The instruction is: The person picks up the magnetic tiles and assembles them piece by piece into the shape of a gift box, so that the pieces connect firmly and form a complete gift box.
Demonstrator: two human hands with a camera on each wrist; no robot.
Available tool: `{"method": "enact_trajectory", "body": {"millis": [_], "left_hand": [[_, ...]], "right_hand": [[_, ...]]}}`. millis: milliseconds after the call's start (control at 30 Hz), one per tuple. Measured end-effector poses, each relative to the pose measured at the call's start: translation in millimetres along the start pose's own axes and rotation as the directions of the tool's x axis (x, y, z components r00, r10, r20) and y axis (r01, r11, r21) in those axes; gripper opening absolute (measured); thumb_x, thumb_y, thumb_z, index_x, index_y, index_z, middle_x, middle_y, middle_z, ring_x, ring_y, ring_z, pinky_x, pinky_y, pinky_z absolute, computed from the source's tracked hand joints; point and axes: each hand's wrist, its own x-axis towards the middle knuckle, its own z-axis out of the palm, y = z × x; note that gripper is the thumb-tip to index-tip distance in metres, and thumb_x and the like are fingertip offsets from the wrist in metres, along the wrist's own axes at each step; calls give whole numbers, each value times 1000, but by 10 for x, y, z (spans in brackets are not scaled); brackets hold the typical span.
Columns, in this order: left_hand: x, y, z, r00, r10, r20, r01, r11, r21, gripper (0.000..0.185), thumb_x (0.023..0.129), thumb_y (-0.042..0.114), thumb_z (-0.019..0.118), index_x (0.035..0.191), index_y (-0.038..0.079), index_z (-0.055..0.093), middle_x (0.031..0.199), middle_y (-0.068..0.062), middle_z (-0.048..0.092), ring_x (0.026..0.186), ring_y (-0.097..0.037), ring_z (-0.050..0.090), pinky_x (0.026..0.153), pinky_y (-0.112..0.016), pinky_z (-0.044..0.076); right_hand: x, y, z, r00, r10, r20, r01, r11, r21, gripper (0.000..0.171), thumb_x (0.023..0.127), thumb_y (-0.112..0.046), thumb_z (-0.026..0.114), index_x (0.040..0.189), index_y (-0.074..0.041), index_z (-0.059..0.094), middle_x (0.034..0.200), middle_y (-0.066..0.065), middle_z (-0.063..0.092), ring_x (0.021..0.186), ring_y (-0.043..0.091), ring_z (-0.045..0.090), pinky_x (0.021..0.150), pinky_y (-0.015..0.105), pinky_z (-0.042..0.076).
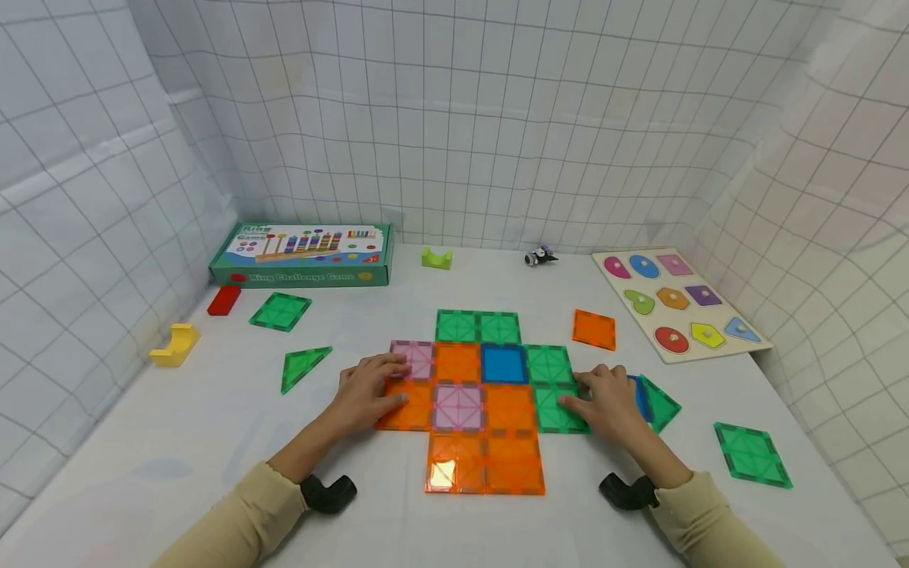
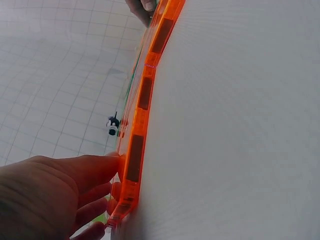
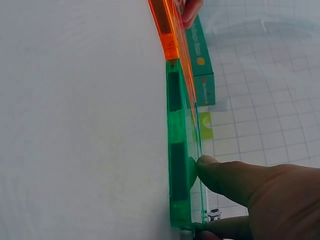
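Observation:
A flat patchwork of see-through square magnetic tiles lies on the table: orange tiles, pink tiles, green tiles and a blue tile. At its left edge, my left hand rests its thumb on an orange tile, with fingers reaching to the pink tile above. My right hand touches the right edge, its thumb on a green tile. Beside the right hand lie a blue tile, partly hidden, and a green triangle.
Loose tiles lie around: a green square, a green triangle, an orange square and another green square. Behind are a game box, a yellow-green block, a small toy and a shape puzzle board.

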Motion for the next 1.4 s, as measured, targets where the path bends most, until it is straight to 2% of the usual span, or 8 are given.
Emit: {"method": "enact_trajectory", "body": {"millis": [167,300,467,533,667,767,1167,1400], "left_hand": [[2,6,-1,1000,-8,7,8,1000,-4,42,86,12,71,125,1,61,137,-14,49,127,-36,37,96,-58,23],[2,10,1,1000,-16,14,16,1000,-9,43,86,12,71,125,1,60,138,-14,49,128,-36,37,97,-57,23],[-3,19,-11,1000,-19,5,19,1000,-13,41,86,11,71,125,2,61,138,-14,49,128,-37,36,97,-58,23],[-5,17,-10,1000,-14,2,14,1000,-8,41,86,11,70,125,2,61,137,-14,49,128,-37,36,97,-58,23],[-8,2,-1,1000,-7,2,7,1000,-1,40,87,11,70,125,2,61,137,-14,49,128,-36,37,96,-58,24],[-8,-1,3,1000,-4,1,4,1000,-1,41,86,12,70,125,2,61,137,-14,49,127,-36,37,95,-58,24],[-4,-7,17,1000,2,3,-2,1000,-4,42,85,12,71,125,2,61,138,-13,49,128,-36,37,97,-58,23],[-2,-17,18,1000,-4,4,4,1000,-10,42,86,12,72,125,2,61,138,-13,49,128,-36,36,97,-58,23]], "right_hand": [[0,13,15,1000,25,-2,-25,994,111,48,86,-27,72,117,8,64,88,11,55,88,34,42,71,43,33],[-13,41,28,997,21,-71,-3,970,244,42,89,-21,68,120,7,63,93,13,58,88,31,41,69,39,33],[-22,1,16,976,-35,-214,116,919,377,36,92,-13,65,124,4,61,98,11,60,89,26,49,74,37,43],[-16,-49,14,970,-40,-240,144,889,434,36,93,-12,64,126,2,60,99,9,59,89,24,53,76,31,47],[18,-173,27,974,-28,-223,151,815,559,40,95,-15,63,132,-2,55,101,8,56,89,20,54,77,20,47],[53,-249,40,979,-33,-203,152,779,608,43,96,-18,60,136,-5,51,101,8,54,90,19,52,77,20,46],[68,-384,50,974,-2,-225,143,778,612,36,98,-14,57,133,-8,53,93,7,51,83,21,50,69,22,44],[100,-410,44,978,-79,-192,177,799,575,38,98,-15,56,135,-8,52,90,5,50,77,20,48,63,27,40]]}}
